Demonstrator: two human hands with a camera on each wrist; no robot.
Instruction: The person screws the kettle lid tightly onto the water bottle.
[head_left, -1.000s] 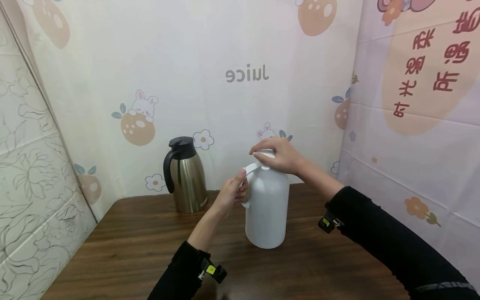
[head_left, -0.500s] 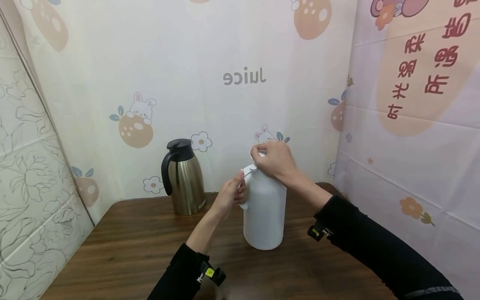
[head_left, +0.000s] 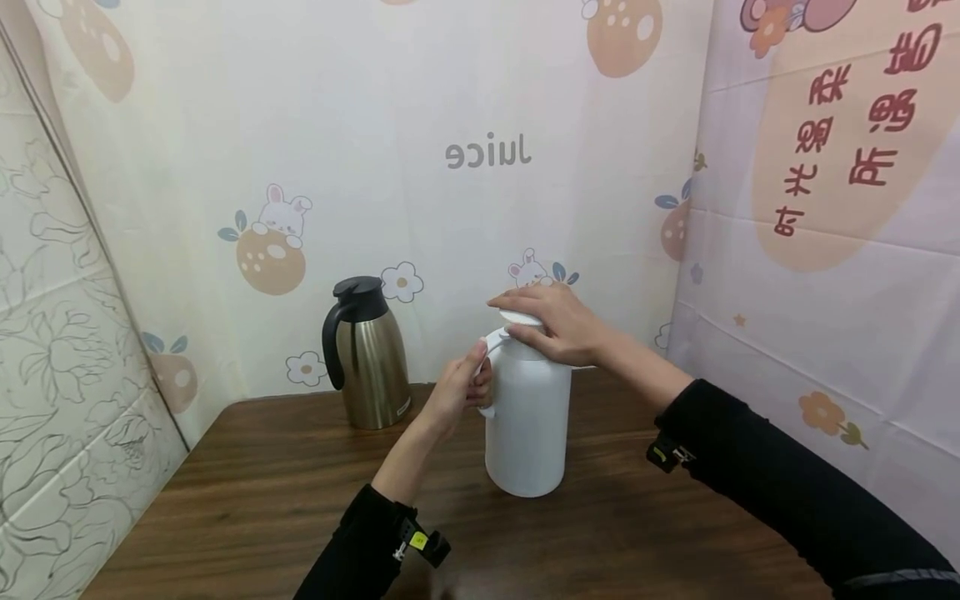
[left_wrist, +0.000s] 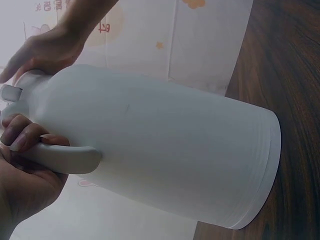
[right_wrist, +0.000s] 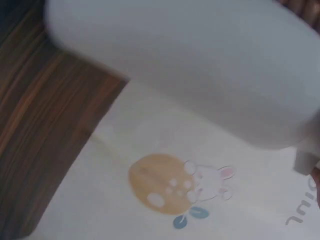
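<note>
A white vacuum jug (head_left: 528,425) stands upright on the wooden table. My left hand (head_left: 448,393) grips its side handle (left_wrist: 70,159), fingers curled round it in the left wrist view. Over the jug's top lies my right hand (head_left: 564,325); it holds the white lid (head_left: 519,317) between the thumb on the near side and the fingers stretched along the far side. Part of the lid is covered by that hand. The right wrist view has the blurred jug body (right_wrist: 190,60) across its upper part, with barely any of the hand showing.
A gold steel jug (head_left: 372,358) with a black lid and handle stands behind and left of the white one. Printed cloth (head_left: 390,217) hangs behind the table (head_left: 285,500) and along both sides.
My right hand turned on the lid, its wrist swinging inward half a second ago and back outward now. The left hand keeps its grip on the handle; the jug stays in place.
</note>
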